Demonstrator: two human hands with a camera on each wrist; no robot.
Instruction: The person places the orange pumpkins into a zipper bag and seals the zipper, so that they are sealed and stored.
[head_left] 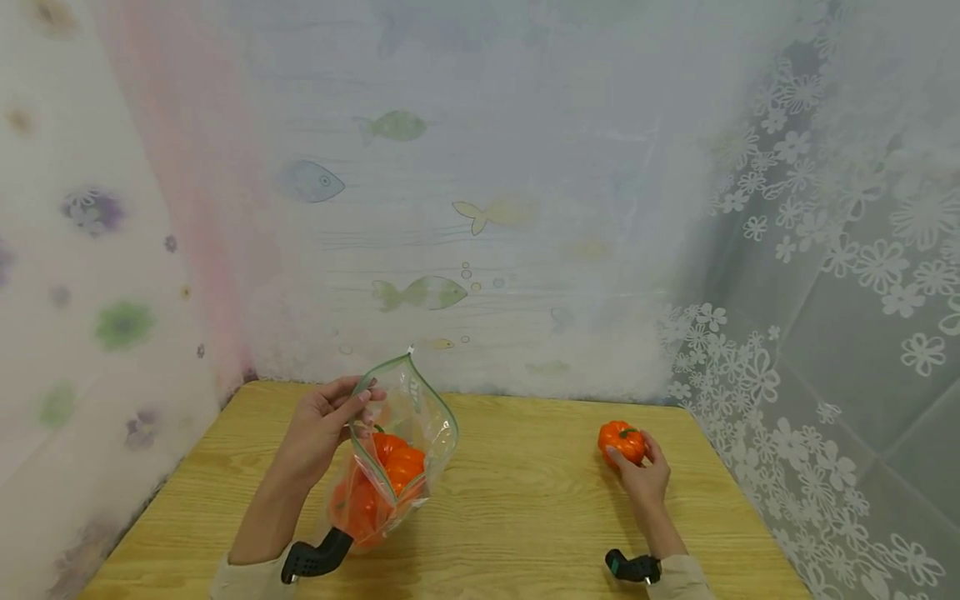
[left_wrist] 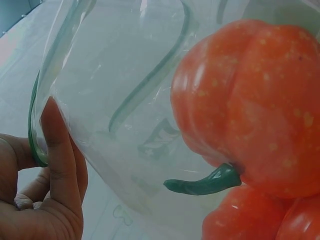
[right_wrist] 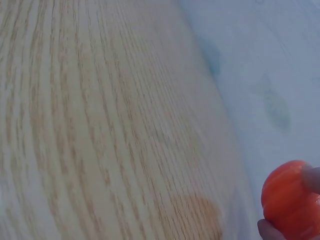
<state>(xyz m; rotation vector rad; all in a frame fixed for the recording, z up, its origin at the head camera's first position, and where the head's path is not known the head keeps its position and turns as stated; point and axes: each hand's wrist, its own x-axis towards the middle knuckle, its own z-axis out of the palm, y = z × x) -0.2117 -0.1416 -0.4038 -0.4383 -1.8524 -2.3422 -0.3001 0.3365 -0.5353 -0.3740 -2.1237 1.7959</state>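
1. Yellow wood-grain table meets a pale fish-patterned backdrop.
2. Left hand pinches a clear, green-rimmed plastic bag, mouth open, ribbed orange pumpkins inside.
3. Right hand grips another ribbed, green-stemmed orange pumpkin, well right of the bag's mouth.

the table fills the bottom of the frame, between left wall and right wall, with the back wall behind it. over there, lower left of centre, the bag is above the table, pumpkins inside it, the left hand at the left side of its mouth. well apart, lower right, a lone pumpkin is in the right hand, just beyond its palm.
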